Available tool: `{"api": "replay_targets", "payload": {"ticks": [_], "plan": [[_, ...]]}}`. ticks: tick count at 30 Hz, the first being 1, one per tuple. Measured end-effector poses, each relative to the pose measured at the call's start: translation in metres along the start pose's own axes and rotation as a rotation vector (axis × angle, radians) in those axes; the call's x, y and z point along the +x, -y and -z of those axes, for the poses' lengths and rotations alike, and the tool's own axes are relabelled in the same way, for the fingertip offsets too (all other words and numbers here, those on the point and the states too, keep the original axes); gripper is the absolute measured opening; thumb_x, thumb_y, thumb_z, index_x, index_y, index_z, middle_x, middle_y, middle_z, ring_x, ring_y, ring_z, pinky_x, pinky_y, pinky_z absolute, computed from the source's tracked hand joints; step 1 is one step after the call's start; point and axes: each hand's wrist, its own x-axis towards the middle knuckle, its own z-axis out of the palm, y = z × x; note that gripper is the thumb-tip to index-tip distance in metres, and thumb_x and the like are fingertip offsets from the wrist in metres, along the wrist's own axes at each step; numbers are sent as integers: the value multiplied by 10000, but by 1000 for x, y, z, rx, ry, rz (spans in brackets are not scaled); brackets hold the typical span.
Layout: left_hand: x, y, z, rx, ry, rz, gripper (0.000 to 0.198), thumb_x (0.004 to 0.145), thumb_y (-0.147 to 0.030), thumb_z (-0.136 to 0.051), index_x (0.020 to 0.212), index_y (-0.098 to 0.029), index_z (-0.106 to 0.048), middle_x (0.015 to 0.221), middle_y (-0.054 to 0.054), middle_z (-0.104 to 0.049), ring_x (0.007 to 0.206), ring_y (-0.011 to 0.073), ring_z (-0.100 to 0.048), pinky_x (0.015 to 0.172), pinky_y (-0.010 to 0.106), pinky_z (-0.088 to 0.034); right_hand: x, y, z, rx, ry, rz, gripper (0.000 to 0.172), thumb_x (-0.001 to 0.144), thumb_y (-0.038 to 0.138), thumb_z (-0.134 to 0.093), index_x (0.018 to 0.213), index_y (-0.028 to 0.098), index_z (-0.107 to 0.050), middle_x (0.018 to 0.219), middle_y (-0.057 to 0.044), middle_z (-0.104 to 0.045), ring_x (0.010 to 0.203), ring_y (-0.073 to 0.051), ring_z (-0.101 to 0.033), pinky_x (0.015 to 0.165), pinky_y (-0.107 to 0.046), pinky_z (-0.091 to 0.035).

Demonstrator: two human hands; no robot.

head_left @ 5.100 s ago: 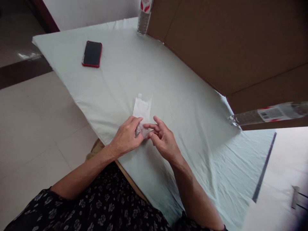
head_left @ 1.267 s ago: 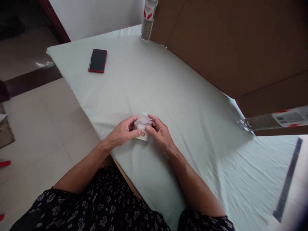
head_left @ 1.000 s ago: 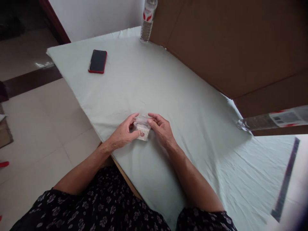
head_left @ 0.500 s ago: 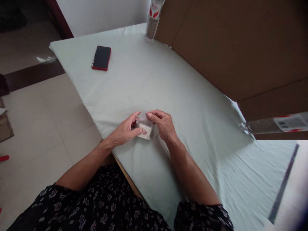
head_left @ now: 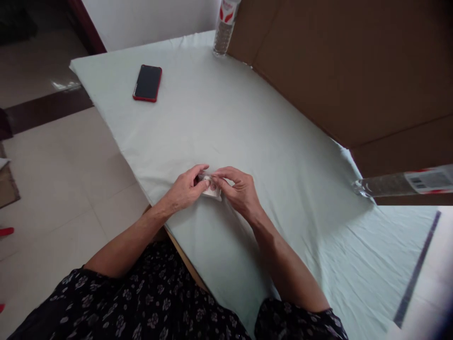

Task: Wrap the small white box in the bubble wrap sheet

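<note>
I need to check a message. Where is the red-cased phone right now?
In the head view, the phone lies flat near the far left corner of the table, left of the upright water bottle and apart from it.

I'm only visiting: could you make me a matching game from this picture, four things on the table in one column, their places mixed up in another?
Things
1. phone
2. small packet
3. red-labelled bottle
4. barcode-labelled bottle

Places
A. at the right, by the near end of the cardboard
B. pinched between left hand and right hand
C. by the cardboard's far corner
D. alone on the cloth, far left

Pairs: 1-D, 2-B, 3-C, 4-A
</note>
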Motion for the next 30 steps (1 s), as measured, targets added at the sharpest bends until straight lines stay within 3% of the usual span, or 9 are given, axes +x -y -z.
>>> {"api": "replay_targets", "payload": {"ticks": [4,9,13,16,19,23,25,30], "plan": [[1,4,-3,19,-46,-21,483,905,-362,-545,1316,-119,-621,1043,89,-718,894,197,-631,798,327,-532,-12,-8,-3,-301,-76,214,174,959,261,-607,971,259,-781,1002,-50,-800,954,-209,-734,889,-382,-503],[2,6,-1,-39,-44,-20,412,923,-348,-532,1254,-140,-660,1124,87,-733,995,215,-666,906,353,-545,-26,-15,2,-545,-15,433,232,976,309,-612,1178,252,-711,1180,-82,-774,1102,-231,-714,1044,-453,-425],[3,6,-4,-34,-89,-38,367,930,-302,-511,1208,-137,-685,1188,107,-729,1085,240,-661,1011,401,-517,-33,-17,5,-628,-29,538,312,947,347,-662,1244,253,-660,1329,-126,-701,1258,-290,-637,1042,-489,-428],[1,6,-3,-23,-122,-61,374,934,-296,-509,1234,-145,-675,1208,112,-723,1097,244,-657,1017,421,-518,-39,-15,12,-504,-121,472,320,947,372,-659,1249,267,-654,1415,-145,-624,1281,-297,-611,1026,-491,-465],[-5,8,3,6,-160,-94,404,933,-302,-522,1285,-155,-654,1294,119,-691,1165,248,-633,1025,415,-512,-42,-18,20,-356,-159,300,383,954,394,-643,1329,324,-606,1459,-113,-577,1318,-285,-581,1069,-503,-473],[-9,13,11,39,-170,-109,486,878,-263,-568,1350,-153,-612,1336,135,-667,1186,260,-619,921,381,-546,-35,-37,22,-260,65,189,838,841,611,-714,1549,325,-370,1584,-145,-444,1458,-352,-435,1137,-580,-420],[-9,14,10,42,-155,-111,543,844,-257,-605,1377,-156,-587,1334,139,-665,1149,258,-629,888,374,-551,-30,-45,16,-242,145,184,1006,776,671,-745,1593,306,-284,1578,-167,-449,1443,-380,-445,1135,-601,-407],[-7,3,5,67,-113,-121,576,844,-268,-621,1404,-146,-563,1217,130,-701,1012,219,-655,838,351,-548,-24,-43,2,-162,105,191,854,860,497,-730,1580,324,-306,1314,-108,-663,1199,-304,-635,1040,-518,-489]]}}
